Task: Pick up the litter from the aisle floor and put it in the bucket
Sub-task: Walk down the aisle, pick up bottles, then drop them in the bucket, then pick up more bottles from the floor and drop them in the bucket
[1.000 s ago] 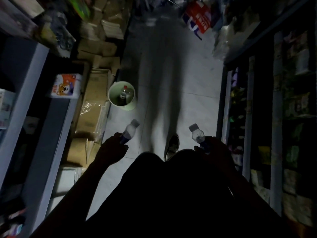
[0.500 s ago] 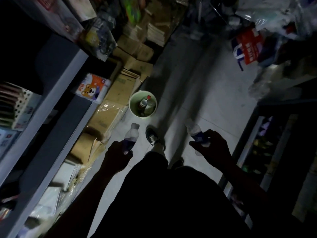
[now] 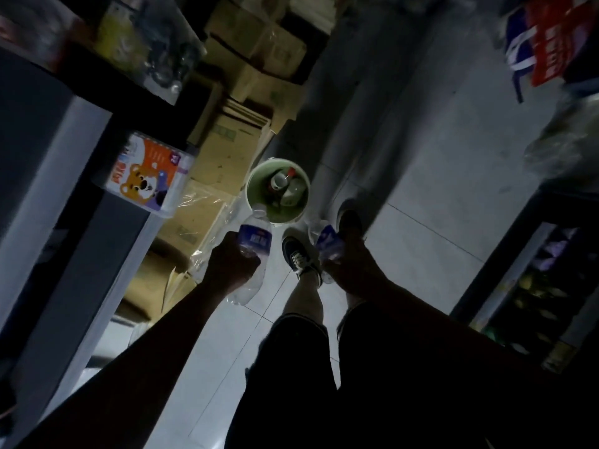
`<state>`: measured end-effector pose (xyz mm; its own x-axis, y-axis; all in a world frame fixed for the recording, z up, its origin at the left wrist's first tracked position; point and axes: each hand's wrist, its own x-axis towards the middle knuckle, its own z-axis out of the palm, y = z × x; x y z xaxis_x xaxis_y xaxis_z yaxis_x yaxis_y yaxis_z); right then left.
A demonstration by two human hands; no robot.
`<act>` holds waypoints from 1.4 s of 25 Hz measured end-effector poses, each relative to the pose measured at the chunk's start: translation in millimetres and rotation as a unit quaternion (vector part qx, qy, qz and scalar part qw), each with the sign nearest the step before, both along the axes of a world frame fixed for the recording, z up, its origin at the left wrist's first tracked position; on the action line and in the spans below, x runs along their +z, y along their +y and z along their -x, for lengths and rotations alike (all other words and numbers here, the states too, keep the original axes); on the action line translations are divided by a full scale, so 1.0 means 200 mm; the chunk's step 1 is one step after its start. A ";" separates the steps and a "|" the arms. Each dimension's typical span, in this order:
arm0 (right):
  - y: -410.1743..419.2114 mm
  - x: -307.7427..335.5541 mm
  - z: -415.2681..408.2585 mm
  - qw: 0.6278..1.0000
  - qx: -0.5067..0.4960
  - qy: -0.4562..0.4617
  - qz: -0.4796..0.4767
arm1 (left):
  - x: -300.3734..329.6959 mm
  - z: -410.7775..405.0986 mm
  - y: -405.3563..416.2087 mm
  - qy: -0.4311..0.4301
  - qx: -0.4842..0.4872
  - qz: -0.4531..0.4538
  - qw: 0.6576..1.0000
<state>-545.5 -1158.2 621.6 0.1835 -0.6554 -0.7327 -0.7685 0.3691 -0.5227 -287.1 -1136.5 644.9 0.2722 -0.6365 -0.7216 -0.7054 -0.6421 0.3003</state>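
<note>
Left hand grips 1 bottle — right hand seemingly grips another bottle.

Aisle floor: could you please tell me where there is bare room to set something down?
Bare tiles lie between the green bucket and the right-hand shelving. The left side is crowded with cardboard boxes.

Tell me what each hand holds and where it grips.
The left hand grips a clear plastic bottle around its middle. The right hand grips a second bottle low on its body.
</note>
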 end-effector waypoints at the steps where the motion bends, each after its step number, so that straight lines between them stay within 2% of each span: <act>1: -0.05 -0.13 -0.04 1.000 0.005 0.006 0.003 | -0.14 -0.01 -0.05 -0.008 0.004 -0.012 1.000; 3: -0.17 -0.39 -0.11 0.999 0.024 0.016 0.044 | -0.42 -0.02 -0.16 -0.021 -0.007 -0.025 0.999; 10: -0.40 -1.38 -0.30 1.000 0.015 -0.010 0.013 | -1.46 -0.11 -0.43 -0.074 0.035 -0.023 0.996; 13: -0.41 -1.60 -0.37 0.998 0.035 -0.014 0.046 | -1.69 -0.14 -0.40 -0.087 0.127 -0.020 0.988; 15: -0.40 -1.67 -0.41 0.997 0.040 -0.012 0.060 | -1.72 -0.12 -0.32 -0.084 0.148 -0.013 0.985; 19: -0.41 -1.66 -0.50 0.998 0.055 -0.001 0.015 | -1.60 -0.05 -0.07 -0.061 0.132 -0.053 0.988; 22: -0.38 -1.55 -0.47 0.992 0.117 0.038 -0.032 | -1.47 0.00 0.08 -0.039 0.144 -0.096 0.984; 28: -0.31 -0.96 -0.20 0.967 0.233 0.072 -0.080 | -0.98 0.09 0.09 0.016 0.128 -0.105 0.986; 32: -0.31 -0.52 -0.02 0.951 0.288 0.086 -0.067 | -0.55 0.16 0.05 0.013 0.115 -0.092 0.989; 35: -0.36 -0.23 0.05 0.939 0.334 0.064 -0.053 | -0.23 0.23 0.07 0.001 0.125 -0.067 0.990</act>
